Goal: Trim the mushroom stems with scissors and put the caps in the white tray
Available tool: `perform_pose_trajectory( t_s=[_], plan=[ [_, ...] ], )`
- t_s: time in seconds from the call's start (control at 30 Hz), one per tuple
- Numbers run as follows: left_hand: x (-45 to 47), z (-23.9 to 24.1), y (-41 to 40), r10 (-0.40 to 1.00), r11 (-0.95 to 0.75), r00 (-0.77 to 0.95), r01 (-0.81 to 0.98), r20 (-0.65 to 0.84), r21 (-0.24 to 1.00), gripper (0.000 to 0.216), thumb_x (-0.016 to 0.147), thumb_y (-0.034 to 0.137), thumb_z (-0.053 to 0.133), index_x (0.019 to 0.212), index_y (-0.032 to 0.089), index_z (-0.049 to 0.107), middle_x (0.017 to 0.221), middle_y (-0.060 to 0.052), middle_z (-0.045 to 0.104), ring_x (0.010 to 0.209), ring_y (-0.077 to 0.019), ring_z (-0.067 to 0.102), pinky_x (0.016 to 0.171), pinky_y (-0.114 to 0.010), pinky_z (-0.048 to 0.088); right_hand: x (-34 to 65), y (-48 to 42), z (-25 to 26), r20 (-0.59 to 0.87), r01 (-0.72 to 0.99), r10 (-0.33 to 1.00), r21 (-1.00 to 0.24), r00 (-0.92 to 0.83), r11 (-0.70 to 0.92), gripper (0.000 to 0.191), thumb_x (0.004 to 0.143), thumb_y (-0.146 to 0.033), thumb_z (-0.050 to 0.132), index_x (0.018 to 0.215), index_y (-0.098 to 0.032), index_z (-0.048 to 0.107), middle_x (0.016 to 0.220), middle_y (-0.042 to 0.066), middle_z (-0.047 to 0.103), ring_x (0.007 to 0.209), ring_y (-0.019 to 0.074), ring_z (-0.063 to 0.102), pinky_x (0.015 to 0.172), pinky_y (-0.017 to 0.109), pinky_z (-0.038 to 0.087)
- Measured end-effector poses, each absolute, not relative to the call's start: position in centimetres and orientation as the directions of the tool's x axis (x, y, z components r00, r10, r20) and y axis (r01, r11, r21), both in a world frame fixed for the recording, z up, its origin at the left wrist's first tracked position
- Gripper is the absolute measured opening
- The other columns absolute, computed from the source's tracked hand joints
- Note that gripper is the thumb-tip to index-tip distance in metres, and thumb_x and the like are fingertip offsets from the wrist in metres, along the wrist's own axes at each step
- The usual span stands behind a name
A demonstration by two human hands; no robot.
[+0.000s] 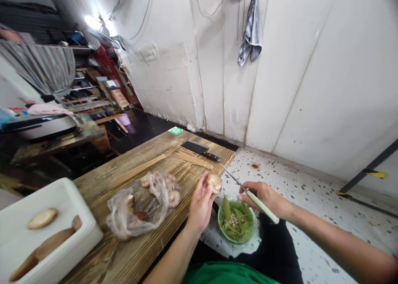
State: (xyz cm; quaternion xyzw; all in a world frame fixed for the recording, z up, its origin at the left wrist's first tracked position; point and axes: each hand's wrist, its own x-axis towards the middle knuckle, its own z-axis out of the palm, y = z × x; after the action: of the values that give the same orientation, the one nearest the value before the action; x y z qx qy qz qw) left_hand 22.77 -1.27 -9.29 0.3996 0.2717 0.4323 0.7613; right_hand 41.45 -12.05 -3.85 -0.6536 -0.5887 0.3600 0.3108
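In my left hand is a mushroom, its pale side turned toward me, with my fingers closed around it. My right hand grips a slim knife by its pale green handle. The narrow blade points up and left, a short distance from the mushroom. Below both hands stands a green basin holding green leaves and small pale scraps. On the wooden table, left of my left hand, a clear plastic bag lies open with several mushrooms in it.
A white box at the table's near left holds a pale mushroom piece and long brown shapes. Thin wooden skewers and a dark cleaver lie farther back. A green-bordered code card marks the far corner; the wall stands beyond.
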Motion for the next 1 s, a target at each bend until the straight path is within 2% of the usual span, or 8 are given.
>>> perform_pose_trajectory(
  t_s=[0.1, 0.17, 0.37, 0.47, 0.6, 0.77, 0.9, 1.0],
  plan=[
    [22.9, -9.8, -2.2, 0.867, 0.17, 0.497, -0.363, 0.036, 0.916, 0.058, 0.081, 0.025, 0.069, 0.135, 0.027, 0.049, 0.145, -0.008, 0.046, 0.135, -0.0271, 0.04, 0.113, -0.04, 0.031, 38.8, -10.7, -5.7, -0.105, 0.154, 0.98, -0.979, 0.167, -0.132, 0.045, 0.074, -0.057, 0.066, 0.093, -0.017, 0.055, 0.065, 0.0, 0.063, 0.055, 0.0159, 0.062, 0.049, 0.026, 0.047],
    [22.8, -9.9, -2.8, 0.851, 0.106, 0.519, -0.314, 0.077, 0.944, 0.057, 0.08, 0.024, 0.069, 0.134, 0.026, 0.05, 0.146, -0.007, 0.045, 0.136, -0.0275, 0.038, 0.115, -0.04, 0.028, 37.4, -9.7, -6.6, -0.076, 0.043, 0.961, -0.995, 0.267, -0.09, 0.047, 0.068, -0.053, 0.073, 0.093, -0.018, 0.053, 0.064, -0.001, 0.062, 0.055, 0.0157, 0.061, 0.051, 0.026, 0.048],
    [22.2, -9.4, -3.1, 0.854, -0.043, 0.487, -0.281, 0.181, 0.959, 0.047, 0.077, 0.022, 0.071, 0.123, 0.022, 0.062, 0.142, -0.011, 0.047, 0.136, -0.0302, 0.038, 0.114, -0.039, 0.029, 35.8, -8.9, -7.2, 0.108, 0.194, 0.92, -0.98, 0.377, 0.036, 0.025, 0.071, -0.029, 0.067, 0.092, -0.018, 0.059, 0.072, 0.001, 0.064, 0.07, 0.0163, 0.062, 0.064, 0.027, 0.05],
    [22.2, -9.3, -2.8, 0.848, -0.025, 0.5, -0.289, 0.174, 0.957, 0.046, 0.076, 0.021, 0.072, 0.121, 0.02, 0.063, 0.139, -0.013, 0.05, 0.134, -0.0313, 0.04, 0.114, -0.039, 0.028, 36.0, -9.0, -7.3, 0.132, 0.168, 0.935, -0.983, 0.33, 0.079, 0.018, 0.072, -0.024, 0.062, 0.089, -0.017, 0.059, 0.07, -0.001, 0.062, 0.066, 0.0141, 0.06, 0.06, 0.025, 0.049],
    [22.1, -9.3, -2.8, 0.796, 0.042, 0.59, -0.273, 0.133, 0.961, 0.048, 0.079, 0.021, 0.07, 0.126, 0.022, 0.059, 0.139, -0.012, 0.051, 0.13, -0.0291, 0.045, 0.113, -0.04, 0.03, 36.7, -8.8, -7.8, 0.004, -0.094, 0.982, -0.995, 0.19, 0.022, 0.026, 0.07, -0.03, 0.069, 0.088, -0.016, 0.057, 0.066, -0.004, 0.059, 0.048, 0.0083, 0.052, 0.044, 0.021, 0.045],
    [22.0, -9.9, -3.3, 0.776, -0.024, 0.608, -0.236, 0.167, 0.972, 0.045, 0.076, 0.018, 0.071, 0.12, 0.023, 0.063, 0.139, -0.012, 0.051, 0.131, -0.0299, 0.043, 0.111, -0.04, 0.034, 37.8, -8.5, -8.5, -0.141, -0.357, 0.99, -0.926, 0.022, -0.124, 0.031, 0.066, -0.032, 0.073, 0.085, -0.016, 0.054, 0.054, -0.007, 0.056, 0.037, 0.0071, 0.047, 0.034, 0.017, 0.037],
    [21.9, -10.1, -3.1, 0.766, 0.019, 0.626, -0.25, 0.147, 0.968, 0.044, 0.076, 0.018, 0.072, 0.119, 0.023, 0.064, 0.139, -0.012, 0.051, 0.132, -0.0298, 0.042, 0.113, -0.04, 0.03, 38.9, -8.8, -8.7, -0.188, -0.444, 0.981, -0.876, -0.05, -0.19, 0.025, 0.067, -0.032, 0.07, 0.08, -0.017, 0.054, 0.056, -0.005, 0.058, 0.038, 0.0081, 0.05, 0.033, 0.018, 0.037],
    [21.7, -10.2, -2.5, 0.752, 0.134, 0.655, -0.266, 0.077, 0.955, 0.046, 0.08, 0.023, 0.069, 0.125, 0.024, 0.058, 0.139, -0.011, 0.051, 0.128, -0.0288, 0.047, 0.112, -0.043, 0.033, 40.0, -9.4, -8.7, -0.15, -0.465, 0.966, -0.854, -0.211, -0.234, 0.018, 0.07, -0.031, 0.062, 0.07, -0.016, 0.054, 0.047, -0.006, 0.05, 0.037, 0.0072, 0.046, 0.036, 0.018, 0.038]
  ],
)
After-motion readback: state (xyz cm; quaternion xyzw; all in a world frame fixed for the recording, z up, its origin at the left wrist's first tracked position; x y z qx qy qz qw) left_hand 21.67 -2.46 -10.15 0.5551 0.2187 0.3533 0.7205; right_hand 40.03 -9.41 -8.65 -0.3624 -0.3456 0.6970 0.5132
